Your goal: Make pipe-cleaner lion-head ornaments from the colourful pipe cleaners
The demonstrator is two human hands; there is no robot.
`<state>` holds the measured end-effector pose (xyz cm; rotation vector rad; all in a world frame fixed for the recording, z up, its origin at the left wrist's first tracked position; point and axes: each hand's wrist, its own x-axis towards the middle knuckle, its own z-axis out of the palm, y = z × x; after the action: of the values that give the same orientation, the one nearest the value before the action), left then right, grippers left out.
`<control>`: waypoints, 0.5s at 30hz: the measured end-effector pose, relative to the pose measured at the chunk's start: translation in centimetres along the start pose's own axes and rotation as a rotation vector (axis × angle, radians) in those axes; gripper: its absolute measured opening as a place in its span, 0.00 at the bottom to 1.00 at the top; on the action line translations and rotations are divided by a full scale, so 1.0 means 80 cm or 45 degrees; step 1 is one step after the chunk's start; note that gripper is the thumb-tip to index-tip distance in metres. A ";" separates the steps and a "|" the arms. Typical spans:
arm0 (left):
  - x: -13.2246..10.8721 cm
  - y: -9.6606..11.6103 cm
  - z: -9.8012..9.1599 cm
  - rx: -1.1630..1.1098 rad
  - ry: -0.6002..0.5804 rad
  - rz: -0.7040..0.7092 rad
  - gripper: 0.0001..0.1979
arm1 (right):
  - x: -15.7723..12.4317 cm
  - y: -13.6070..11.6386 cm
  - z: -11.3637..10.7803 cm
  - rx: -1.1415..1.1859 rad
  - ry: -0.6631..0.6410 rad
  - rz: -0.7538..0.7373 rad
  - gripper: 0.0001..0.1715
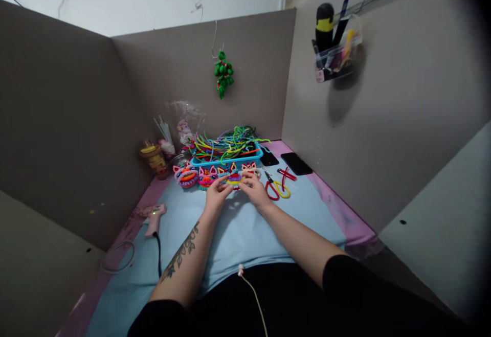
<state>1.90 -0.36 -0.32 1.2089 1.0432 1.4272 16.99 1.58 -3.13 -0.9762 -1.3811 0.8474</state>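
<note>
Between my hands is a small curved pipe-cleaner piece (pixel 234 179) in yellow, purple and red. My left hand (pixel 218 193) pinches its left end, and my right hand (pixel 252 188) grips its right end with bent fingers. Just behind the hands stands a row of colourful pipe-cleaner animal heads (pixel 186 176) with pointed ears, partly hidden by my fingers. Behind that row, a blue basket (pixel 209 163) holds a heap of loose pipe cleaners (pixel 226 145). Scissors (pixel 276 187) with red and yellow handles lie to the right of my right hand.
A pink glue gun (pixel 154 219) with a black cord lies at left. Cups (pixel 156 160) stand at back left. Two dark phones (pixel 296 163) and a red tool (pixel 287 174) lie at right. Grey partitions (pixel 253 71) enclose the table; a green pipe-cleaner ornament (pixel 223 73) hangs behind.
</note>
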 end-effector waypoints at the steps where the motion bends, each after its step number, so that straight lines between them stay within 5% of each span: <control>1: 0.000 0.000 0.000 -0.006 0.006 0.008 0.29 | 0.000 -0.001 0.000 -0.002 -0.008 0.011 0.13; 15: 0.002 -0.005 0.002 -0.004 0.096 0.053 0.20 | -0.003 0.002 0.004 -0.041 -0.018 0.019 0.14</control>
<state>2.12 -0.15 -0.70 1.1891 1.0719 1.5161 16.68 1.44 -3.35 -1.0083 -1.4052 0.8470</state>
